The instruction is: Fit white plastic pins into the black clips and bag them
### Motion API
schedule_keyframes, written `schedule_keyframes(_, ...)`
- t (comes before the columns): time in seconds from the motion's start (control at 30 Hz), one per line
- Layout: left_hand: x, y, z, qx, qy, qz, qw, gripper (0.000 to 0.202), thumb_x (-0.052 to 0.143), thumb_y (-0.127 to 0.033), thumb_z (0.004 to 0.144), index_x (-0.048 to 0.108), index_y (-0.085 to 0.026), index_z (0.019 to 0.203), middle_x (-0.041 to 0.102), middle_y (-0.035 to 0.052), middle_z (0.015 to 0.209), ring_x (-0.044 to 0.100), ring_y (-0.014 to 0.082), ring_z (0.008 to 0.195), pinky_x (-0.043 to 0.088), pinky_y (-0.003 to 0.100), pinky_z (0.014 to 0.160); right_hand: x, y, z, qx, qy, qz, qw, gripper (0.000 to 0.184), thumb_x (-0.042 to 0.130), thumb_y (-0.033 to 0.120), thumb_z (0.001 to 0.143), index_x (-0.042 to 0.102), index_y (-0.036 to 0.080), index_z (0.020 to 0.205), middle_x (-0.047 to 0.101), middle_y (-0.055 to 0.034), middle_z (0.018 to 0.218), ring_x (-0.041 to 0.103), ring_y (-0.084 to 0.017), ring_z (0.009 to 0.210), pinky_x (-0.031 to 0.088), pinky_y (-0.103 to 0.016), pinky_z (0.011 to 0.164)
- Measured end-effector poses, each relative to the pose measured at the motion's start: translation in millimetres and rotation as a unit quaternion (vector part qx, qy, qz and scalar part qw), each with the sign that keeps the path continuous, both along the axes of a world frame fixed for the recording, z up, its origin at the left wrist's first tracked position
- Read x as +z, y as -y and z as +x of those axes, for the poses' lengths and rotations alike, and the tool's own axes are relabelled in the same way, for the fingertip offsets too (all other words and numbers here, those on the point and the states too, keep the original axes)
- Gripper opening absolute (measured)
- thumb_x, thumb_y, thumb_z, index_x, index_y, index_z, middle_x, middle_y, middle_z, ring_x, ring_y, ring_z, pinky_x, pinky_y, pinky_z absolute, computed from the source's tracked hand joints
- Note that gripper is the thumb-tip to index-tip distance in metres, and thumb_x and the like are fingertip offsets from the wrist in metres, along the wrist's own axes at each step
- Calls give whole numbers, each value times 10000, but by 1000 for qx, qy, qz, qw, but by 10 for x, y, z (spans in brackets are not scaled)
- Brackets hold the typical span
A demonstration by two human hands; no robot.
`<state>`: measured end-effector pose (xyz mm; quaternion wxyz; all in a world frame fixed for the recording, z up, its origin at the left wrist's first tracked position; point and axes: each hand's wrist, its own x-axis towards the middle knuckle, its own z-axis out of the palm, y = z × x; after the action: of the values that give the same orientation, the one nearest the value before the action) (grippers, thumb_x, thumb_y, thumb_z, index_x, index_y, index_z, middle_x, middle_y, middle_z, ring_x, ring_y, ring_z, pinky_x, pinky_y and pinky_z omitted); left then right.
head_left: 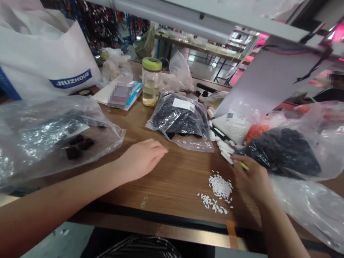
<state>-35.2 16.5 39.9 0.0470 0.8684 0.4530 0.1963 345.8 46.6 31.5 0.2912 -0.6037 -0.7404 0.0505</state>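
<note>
My left hand [141, 158] rests on the wooden table [169, 178], fingers loosely curled together and pointing right, nothing visible in them. My right hand [251, 177] is closed around a thin green tool [244, 166] whose tip pokes out above the knuckles. Just left of that hand lies a small pile of tiny white parts [218, 192] scattered on the wood. Both hands sit apart, with bare table between them.
A clear bag with black parts [50, 136] lies at the left; a sealed bag of black pieces [181, 119] sits in the middle. A large bag with dark contents [287, 150] lies right. A jar with a green lid [150, 81], a box [121, 94] and a white carrier bag [43, 60] stand behind.
</note>
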Motion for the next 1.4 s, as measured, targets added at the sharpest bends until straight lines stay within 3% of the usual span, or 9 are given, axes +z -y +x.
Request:
schedule_keyframes(0.07, -16, -331, 304, -28, -75, -2, 997, 278, 450, -150, 998, 661, -173, 1178, 694, 67, 1149, 608, 207, 1069, 496, 350, 956, -132, -46, 137, 42, 49, -4, 998, 289, 500, 339, 896, 721, 190, 1006, 744, -108, 1059, 700, -271, 995, 529, -385, 877)
schedule_keyframes(0.23, -49, -982, 813, 47, -147, 7, 988, 328, 446, -14, 915, 647, -55, 1171, 642, 196, 1161, 573, 302, 1108, 492, 421, 897, -313, -26, 118, 76, 129, 33, 988, 285, 464, 307, 939, 700, 195, 1052, 720, -101, 1095, 667, -273, 1079, 518, -389, 911)
schedule_keyframes(0.33, 3, -1143, 913, 56, -165, -15, 985, 326, 451, 34, 863, 681, -19, 1088, 652, 221, 1102, 593, 329, 1076, 497, 409, 832, -317, -5, 40, 56, 163, 37, 984, 274, 510, 345, 929, 705, 190, 1044, 722, -102, 1077, 662, -278, 1060, 510, -402, 921)
schedule_keyframes(0.47, 106, -1221, 874, 30, -170, -64, 983, 274, 537, -60, 871, 715, -94, 1076, 692, 156, 1047, 654, 280, 936, 498, 357, 762, -298, -1, -16, 28, 165, 24, 986, 304, 490, 387, 961, 723, 201, 1021, 732, -89, 1073, 657, -261, 1055, 496, -381, 924)
schedule_keyframes(0.67, 4, -964, 809, 11, -150, -83, 985, 228, 532, -204, 942, 747, -128, 960, 685, 143, 1048, 630, 265, 976, 478, 357, 850, -346, -26, -4, -13, 167, 28, 985, 300, 476, 335, 964, 744, 204, 938, 749, -85, 1021, 674, -246, 1002, 505, -347, 841)
schedule_keyframes(0.83, -189, -564, 816, 24, -103, -52, 993, 309, 437, -101, 955, 673, -76, 1152, 637, 197, 1120, 558, 314, 1095, 466, 434, 920, -362, -40, 34, -46, 178, 23, 983, 267, 498, 234, 915, 741, 203, 1023, 746, -98, 1088, 682, -271, 1016, 501, -355, 778)
schedule_keyframes(1.1, -186, -161, 602, 16, 8, -97, 995, 233, 633, -206, 896, 703, -234, 1117, 700, 36, 1099, 646, 211, 1030, 511, 341, 921, -342, -29, 52, -83, 173, 22, 981, 256, 554, 277, 880, 750, 230, 1037, 748, -85, 1102, 700, -258, 908, 485, -336, 682)
schedule_keyframes(1.23, -249, 39, 545, 52, 146, -175, 972, 337, 719, -167, 790, 694, -243, 1118, 707, 19, 1040, 672, 187, 901, 545, 326, 819, -341, -22, 17, -82, 161, 38, 983, 242, 552, 313, 883, 769, 222, 940, 745, -89, 1043, 685, -256, 901, 479, -331, 673)
schedule_keyframes(1.4, -312, 65, 503, 38, 255, -221, 941, 161, 690, -175, 791, 725, -220, 941, 667, 17, 949, 655, 148, 801, 557, 286, 744, -348, -40, -6, -84, 144, 52, 985, 255, 543, 322, 891, 763, 202, 933, 743, -96, 1027, 675, -232, 846, 480, -325, 697)
